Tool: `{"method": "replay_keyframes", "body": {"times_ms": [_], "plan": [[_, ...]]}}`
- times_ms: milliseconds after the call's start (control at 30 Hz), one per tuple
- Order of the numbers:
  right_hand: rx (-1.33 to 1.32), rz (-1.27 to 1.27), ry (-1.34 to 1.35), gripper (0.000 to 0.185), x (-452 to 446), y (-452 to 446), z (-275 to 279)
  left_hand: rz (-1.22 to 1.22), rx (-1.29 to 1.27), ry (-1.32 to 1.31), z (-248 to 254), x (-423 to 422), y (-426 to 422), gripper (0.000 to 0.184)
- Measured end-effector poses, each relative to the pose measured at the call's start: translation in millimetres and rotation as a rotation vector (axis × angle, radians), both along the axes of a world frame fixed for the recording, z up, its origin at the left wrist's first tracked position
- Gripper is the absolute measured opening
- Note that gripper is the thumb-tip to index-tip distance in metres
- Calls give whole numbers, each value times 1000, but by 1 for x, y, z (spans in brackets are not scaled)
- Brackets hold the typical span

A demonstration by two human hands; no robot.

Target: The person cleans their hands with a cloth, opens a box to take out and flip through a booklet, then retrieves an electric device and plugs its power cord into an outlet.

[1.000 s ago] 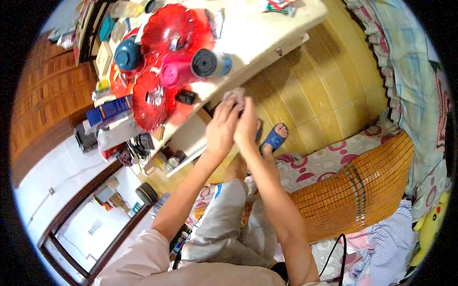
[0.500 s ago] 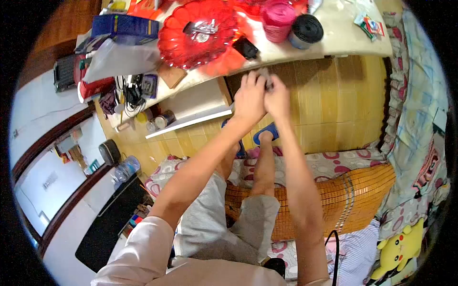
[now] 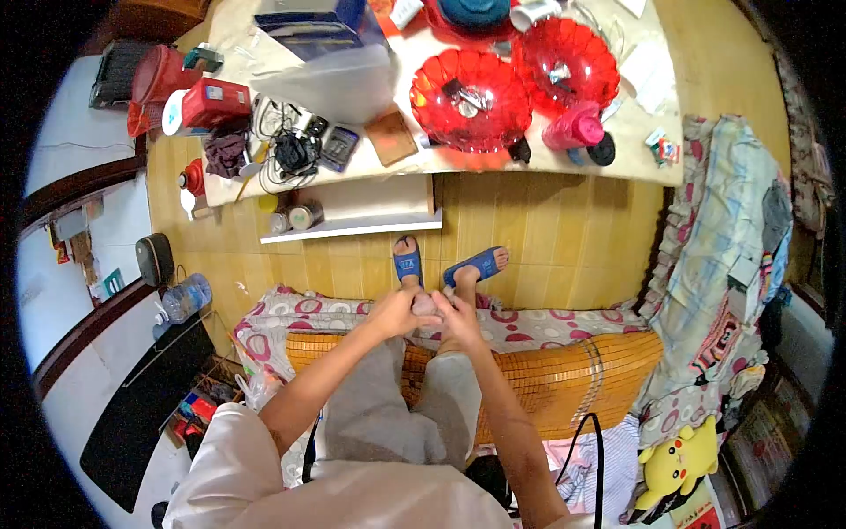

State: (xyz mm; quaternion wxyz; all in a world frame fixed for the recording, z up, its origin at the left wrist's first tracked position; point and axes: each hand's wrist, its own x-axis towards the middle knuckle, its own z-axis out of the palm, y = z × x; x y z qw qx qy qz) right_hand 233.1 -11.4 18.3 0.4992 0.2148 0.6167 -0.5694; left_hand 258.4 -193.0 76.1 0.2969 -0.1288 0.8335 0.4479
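Note:
My left hand (image 3: 395,314) and my right hand (image 3: 459,323) meet in front of my knees, above the sofa's edge. Both have their fingers curled in. Between them is a small, pale greyish-pink thing (image 3: 425,305), too blurred and covered to name. Below the hands are my feet in blue slippers (image 3: 476,266). The table, farther off, carries two red scalloped glass bowls (image 3: 471,101) with small metallic items inside.
An open drawer (image 3: 370,220) juts from under the table (image 3: 546,166), with jars at its left end. A pink spool (image 3: 573,130), a cable bundle (image 3: 295,154) and a brown wooden piece (image 3: 391,137) lie near the table's edge. Behind my legs, a bamboo mat (image 3: 564,379) covers the sofa.
Both hands have drawn back from the table's front edge toward my knees, still together. The camera view has shifted, showing more of the table.

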Motion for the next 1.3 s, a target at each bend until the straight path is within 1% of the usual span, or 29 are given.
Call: {"method": "replay_keyframes", "body": {"times_ms": [67, 133, 200, 233, 267, 300, 333, 367, 433, 467, 500, 533, 567, 600, 633, 667, 700, 767, 833, 900, 933, 1000, 1033, 1100, 1133, 1167, 1200, 1267, 1300], "plan": [[136, 83, 34, 39, 4, 3, 37, 45, 95, -192, 29, 6, -9, 67], [105, 172, 125, 33, 7, 5, 68, 80, 98, -200, 71, 11, -17, 65], [-142, 107, 176, 31, 3, 0, 105, 285, 125, -239, 112, 13, -21, 67], [-151, 161, 212, 32, -8, -8, 137, 358, 155, -244, 107, 20, -18, 65], [-151, 175, 222, 32, -5, -10, 148, 369, 160, -232, 110, 28, -17, 65], [-135, 276, 328, 37, 1, -11, 161, 408, 208, -192, 128, 36, -14, 65], [-99, 384, 458, 43, 0, -16, 167, 444, 277, -129, 121, 41, -12, 65], [-75, 389, 459, 50, 3, -19, 178, 458, 284, -119, 119, 45, -6, 65], [-129, 429, 472, 46, -4, -33, 206, 647, 344, 210, 124, 47, 0, 62], [-179, 453, 470, 43, -7, -36, 221, 658, 352, 206, 136, 54, -4, 62], [-98, 509, 531, 41, -20, -51, 269, 660, 531, -43, 169, 50, -18, 59], [-103, 525, 520, 41, -22, -50, 281, 657, 697, -295, 195, 47, -29, 58], [-86, 498, 503, 40, -22, -49, 285, 597, 796, -362, 190, 52, -38, 50], [-74, 468, 491, 38, -23, -50, 287, 607, 799, -353, 196, 55, -41, 50], [-99, 493, 656, 35, -21, -51, 288, 607, 797, -296, 202, 58, -43, 46], [-105, 503, 656, 35, -20, -51, 290, 608, 792, -242, 208, 61, -43, 43], [-76, 521, 580, 33, -21, -52, 297, 724, 801, -172, 211, 59, -36, 30], [-32, 533, 509, 32, -25, -48, 301, 783, 858, -177, 218, 56, -30, 29], [-200, 364, 508, 30, -28, -47, 299, 830, 918, -193, 223, 44, -16, 28], [-169, 378, 437, 33, -42, -40, 310, 942, 833, -16, 224, 34, -4, 28], [-146, 395, 370, 35, -49, -37, 316, 938, 826, -11, 224, 30, 1, 28], [-188, 390, 384, 36, -64, -28, 317, 1082, 765, -21, 229, 13, 10, 27], [-229, 387, 410, 36, -70, -18, 321, 1043, 709, 0, 238, 3, 12, 26], [-233, 358, 482, 38, -85, -5, 335, 977, 634, 8, 220, -7, 14, 25], [-234, 343, 546, 41, -95, 0, 340, 927, 562, 14, 227, -24, 18, 26], [-234, 309, 583, 47, -106, 9, 340, 948, 522, -22, 237, -34, 25, 32], [-228, 286, 589, 47, -117, 19, 333, 925, 521, -24, 246, -46, 31, 32], [-161, 78, 757, 46, -150, 45, 316, 898, 515, -97, 257, -76, 46, 35], [-156, 79, 777, 46, -150, 46, 313, 890, 502, -86, 257, -77, 48, 38]]}}
